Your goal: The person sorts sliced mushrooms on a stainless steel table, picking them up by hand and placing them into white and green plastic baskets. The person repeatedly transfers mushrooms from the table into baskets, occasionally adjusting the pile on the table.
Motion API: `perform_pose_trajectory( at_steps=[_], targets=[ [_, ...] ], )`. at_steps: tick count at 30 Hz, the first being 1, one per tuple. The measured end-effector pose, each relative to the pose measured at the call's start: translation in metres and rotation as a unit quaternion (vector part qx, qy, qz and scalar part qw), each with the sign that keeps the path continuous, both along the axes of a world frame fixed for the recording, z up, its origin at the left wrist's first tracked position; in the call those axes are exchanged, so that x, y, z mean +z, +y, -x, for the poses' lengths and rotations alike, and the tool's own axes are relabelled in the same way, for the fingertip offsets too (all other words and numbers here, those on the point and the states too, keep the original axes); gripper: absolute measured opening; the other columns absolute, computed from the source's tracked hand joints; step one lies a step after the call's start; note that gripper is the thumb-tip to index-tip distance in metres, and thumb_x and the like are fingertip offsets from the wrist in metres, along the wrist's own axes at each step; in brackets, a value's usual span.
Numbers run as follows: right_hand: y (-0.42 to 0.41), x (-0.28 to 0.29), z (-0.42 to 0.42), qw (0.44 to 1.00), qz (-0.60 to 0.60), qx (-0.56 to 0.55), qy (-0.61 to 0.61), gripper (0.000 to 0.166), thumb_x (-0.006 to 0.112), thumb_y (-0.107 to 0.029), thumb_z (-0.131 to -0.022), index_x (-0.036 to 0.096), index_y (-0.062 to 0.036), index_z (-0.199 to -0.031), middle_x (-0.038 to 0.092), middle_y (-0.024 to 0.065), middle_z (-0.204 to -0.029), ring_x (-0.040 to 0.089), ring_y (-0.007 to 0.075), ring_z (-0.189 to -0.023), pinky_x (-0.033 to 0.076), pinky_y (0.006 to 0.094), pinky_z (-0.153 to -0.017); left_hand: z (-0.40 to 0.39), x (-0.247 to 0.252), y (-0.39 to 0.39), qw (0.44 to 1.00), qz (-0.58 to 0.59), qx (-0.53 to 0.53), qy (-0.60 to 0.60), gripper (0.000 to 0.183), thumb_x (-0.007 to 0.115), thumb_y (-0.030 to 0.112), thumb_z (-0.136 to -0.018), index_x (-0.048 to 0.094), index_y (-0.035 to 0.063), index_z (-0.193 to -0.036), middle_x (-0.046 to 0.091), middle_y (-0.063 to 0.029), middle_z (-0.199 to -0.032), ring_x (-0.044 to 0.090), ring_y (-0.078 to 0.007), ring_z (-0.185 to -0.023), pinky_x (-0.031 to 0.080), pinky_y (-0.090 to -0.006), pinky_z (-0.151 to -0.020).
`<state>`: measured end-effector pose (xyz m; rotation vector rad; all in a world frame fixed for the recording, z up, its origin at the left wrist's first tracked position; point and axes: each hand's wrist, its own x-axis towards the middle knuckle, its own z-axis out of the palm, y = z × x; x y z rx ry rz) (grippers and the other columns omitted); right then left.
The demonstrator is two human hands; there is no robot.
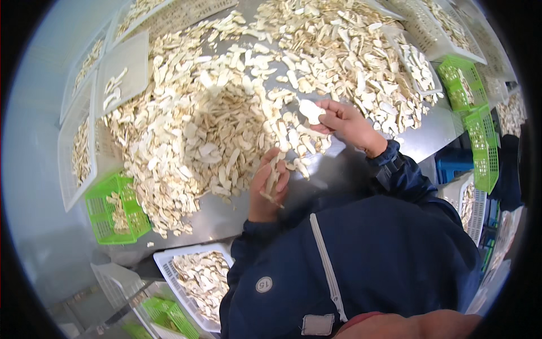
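Note:
My right hand [349,127] pinches a broad, pale dried mushroom slice [311,112] between thumb and fingers, above the steel table. Lower and to the left, my left hand [269,184] is curled around a few narrow mushroom slices [273,176]; some of their ends stick out past the fingers. Beside the left hand rises a large pile of mushroom slices [228,140], partly in shadow. Loose slices [296,137] lie scattered on the metal between my hands. A second heap of slices [338,55] spreads beyond my right hand.
A green basket [137,226] holding slices stands at the table's left edge. White perforated crates [106,146] line that side. A pale tray [137,55] bears a few slices. On the right are a small white tray [436,90] and green baskets [485,148]. Below, a white crate [163,258] holds slices.

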<state>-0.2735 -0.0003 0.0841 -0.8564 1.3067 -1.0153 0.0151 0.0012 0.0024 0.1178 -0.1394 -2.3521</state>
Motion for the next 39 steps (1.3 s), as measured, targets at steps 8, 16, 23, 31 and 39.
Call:
perform_pose_trajectory(
  at_steps=[8, 16, 23, 31, 39],
  targets=[
    [0.018, -0.024, 0.012, 0.988, 0.071, 0.015, 0.134, 0.025, 0.068, -0.018, -0.106, 0.069, -0.0011, -0.125, 0.063, -0.0058, -0.086, 0.053, 0.0021, -0.073, 0.041, 0.0213, -0.061, 0.003, 0.0, 0.003, 0.996, -0.027, 0.001, -0.083, 0.045, 0.059, 0.019, -0.106, 0.049, 0.01, -0.15, 0.065, -0.0095, -0.108, 0.058, -0.0129, -0.068, 0.047, -0.0219, -0.045],
    [0.004, -0.027, 0.01, 0.988, 0.075, 0.048, 0.126, 0.036, 0.062, -0.019, -0.11, 0.061, 0.0024, -0.139, 0.07, 0.0012, -0.107, 0.066, 0.008, -0.091, 0.055, 0.0246, -0.084, 0.006, 0.004, 0.001, 0.997, 0.002, 0.006, -0.071, 0.045, 0.058, 0.019, -0.106, 0.05, 0.0083, -0.149, 0.064, -0.0089, -0.108, 0.06, -0.0136, -0.07, 0.048, -0.0214, -0.046],
    [0.01, -0.021, 0.013, 0.99, 0.085, 0.025, 0.106, 0.032, 0.064, -0.011, -0.108, 0.064, 0.0014, -0.138, 0.073, 0.0025, -0.11, 0.069, 0.0113, -0.096, 0.054, 0.0266, -0.088, 0.008, -0.002, 0.0, 0.999, -0.003, -0.004, -0.053, 0.041, 0.06, 0.02, -0.107, 0.052, 0.0093, -0.146, 0.067, -0.0095, -0.103, 0.062, -0.0128, -0.067, 0.047, -0.0231, -0.042],
    [0.027, -0.011, 0.035, 0.946, 0.224, -0.044, 0.232, 0.025, 0.063, 0.002, -0.1, 0.079, -0.0062, -0.117, 0.071, 0.0117, -0.136, 0.066, 0.017, -0.114, 0.052, 0.0296, -0.096, 0.001, -0.009, 0.003, 0.999, -0.028, 0.002, 0.017, 0.048, 0.044, 0.018, -0.113, 0.039, 0.0065, -0.159, 0.061, -0.0152, -0.111, 0.057, -0.0184, -0.074, 0.048, -0.0262, -0.046],
    [0.04, 0.01, 0.05, 0.994, 0.026, -0.081, 0.072, 0.032, 0.053, -0.01, -0.107, 0.072, -0.0043, -0.133, 0.074, 0.0034, -0.11, 0.067, 0.0084, -0.096, 0.056, 0.0252, -0.088, -0.007, 0.0, 0.005, 0.999, -0.037, 0.016, -0.026, 0.049, 0.047, 0.023, -0.112, 0.043, 0.0076, -0.158, 0.06, -0.0111, -0.113, 0.054, -0.0151, -0.074, 0.045, -0.0245, -0.048]
  ],
)
